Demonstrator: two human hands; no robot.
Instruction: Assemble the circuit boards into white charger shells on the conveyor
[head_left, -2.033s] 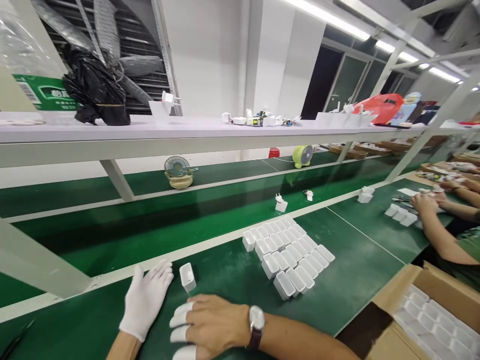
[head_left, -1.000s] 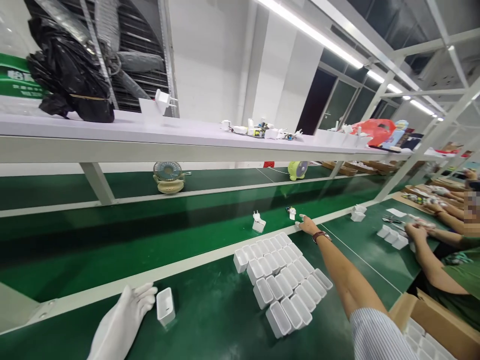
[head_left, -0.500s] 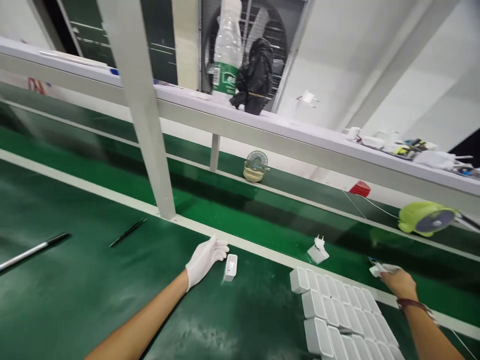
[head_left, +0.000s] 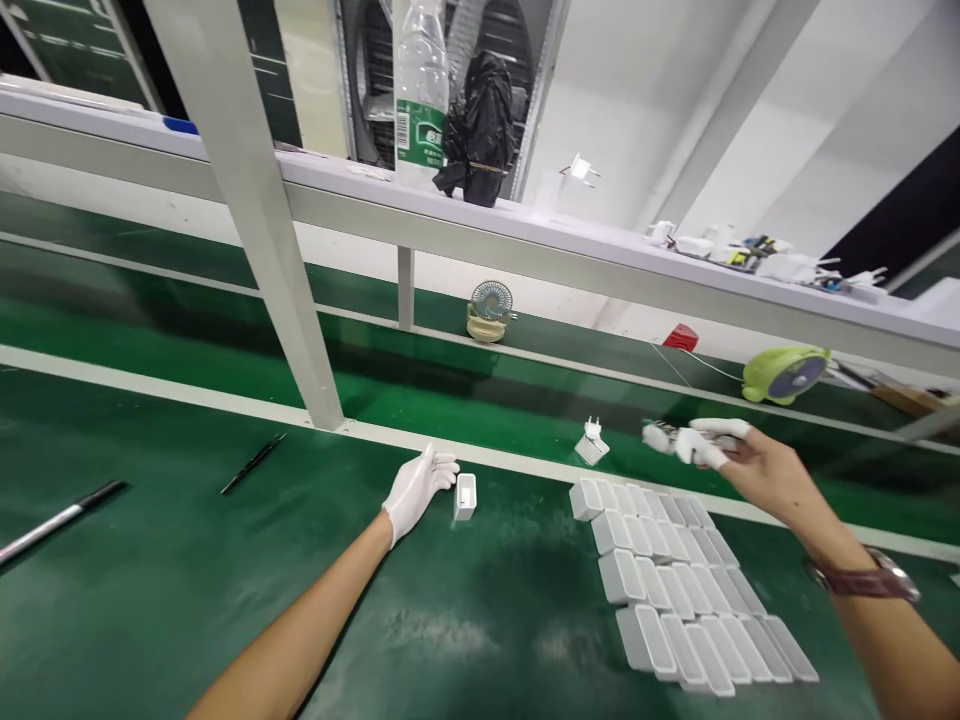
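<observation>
In the head view, my right hand (head_left: 772, 475) pinches a small white part with electronics (head_left: 660, 437) between capped fingertips. Half a second ago I had that part at its place on the bright green channel (head_left: 465, 420); now it has come leftward, nearer the white two-pin plug piece (head_left: 591, 450), which stands in the same channel, pins up. The part is blurred, so I cannot make out its finer detail.

My gloved left hand (head_left: 411, 492) grips nothing: its fingers lie loosely bent just beside the single white case (head_left: 465, 512), as they did half a second ago. Whether they touch it, I cannot tell. That case stands open-topped on the dark green bench (head_left: 360, 620), as before, well apart from the rows of white cases (head_left: 679, 575), which keep their arrangement on my right.

Compared with one second ago, my view has swung left: the black pen (head_left: 253, 464) and the silver-and-black pen (head_left: 64, 520) now show, while the co-workers have dropped out of sight.
</observation>
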